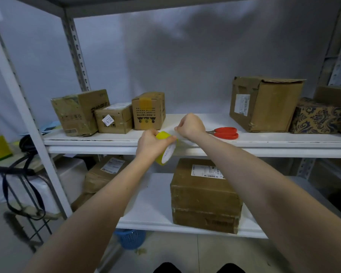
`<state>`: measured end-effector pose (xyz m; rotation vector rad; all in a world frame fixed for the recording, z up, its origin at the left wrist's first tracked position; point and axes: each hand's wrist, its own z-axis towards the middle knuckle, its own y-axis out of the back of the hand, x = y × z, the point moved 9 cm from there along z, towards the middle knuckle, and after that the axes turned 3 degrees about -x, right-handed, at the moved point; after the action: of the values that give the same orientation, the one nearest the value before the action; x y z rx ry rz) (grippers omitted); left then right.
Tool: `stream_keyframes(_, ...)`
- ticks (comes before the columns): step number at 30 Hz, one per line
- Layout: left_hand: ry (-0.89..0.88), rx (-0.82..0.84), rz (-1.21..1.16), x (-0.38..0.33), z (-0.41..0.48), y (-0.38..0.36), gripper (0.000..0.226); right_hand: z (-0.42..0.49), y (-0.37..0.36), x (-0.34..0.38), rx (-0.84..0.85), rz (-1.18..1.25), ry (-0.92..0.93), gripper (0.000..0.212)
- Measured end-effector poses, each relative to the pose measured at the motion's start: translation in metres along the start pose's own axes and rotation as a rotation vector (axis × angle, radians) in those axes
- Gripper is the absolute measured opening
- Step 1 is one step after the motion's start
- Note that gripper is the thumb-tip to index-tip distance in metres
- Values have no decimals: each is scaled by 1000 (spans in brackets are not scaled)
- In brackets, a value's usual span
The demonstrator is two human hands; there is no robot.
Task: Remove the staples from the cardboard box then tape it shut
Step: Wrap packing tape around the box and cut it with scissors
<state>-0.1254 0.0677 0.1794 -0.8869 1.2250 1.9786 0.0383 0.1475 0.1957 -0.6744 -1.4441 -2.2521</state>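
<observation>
Your left hand (149, 143) is curled round the yellow tape roll (166, 152). The fingers wrap its rim, the thumb lies on the outer face, and the roll's open side faces you, tilted. Your right hand (189, 125) is closed, knuckles up, with thumb and forefinger pinching the free end of the tape (175, 133). That short clear stretch runs from the roll up to the pinch. The two hands sit close together, the right a little higher and farther from you. Both are in front of the edge of the upper shelf (205, 119).

Just right of your right wrist, red-handled scissors (224, 133) lie flat on that shelf, with the blades hidden behind the hand. Directly below your hands, on the lower shelf (152, 203), stands a brown cardboard box (205, 198). It has a white shipping label on top and its flaps lie closed. It is well apart from the roll, and your right forearm crosses above its right side.

On the upper shelf to your left, three small cartons stand in a row: a taped one (81, 111), one with a white sticker (114, 120) and one with a yellow tape band (148, 111). To the right stands a bigger carton (264, 103) with a dented top, touching a box with a blue pattern (317, 116). A wrapped parcel (102, 176) leans at the left of the lower shelf, and a blue basket (131, 238) sits on the floor beneath.
</observation>
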Motion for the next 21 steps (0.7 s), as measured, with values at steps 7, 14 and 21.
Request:
stream_keyframes(7, 74, 33, 27, 22, -2, 0, 55, -6, -6, 13, -33, -283, 120, 29)
stream_keyframes(14, 161, 92, -43, 42, -11, -12, 45, -12, -3, 31, -81, -485, 216, 55)
stream_keyframes(21, 176, 45, -87, 43, -20, -16, 40, -30, -27, 36, 56, -428, 540, 29)
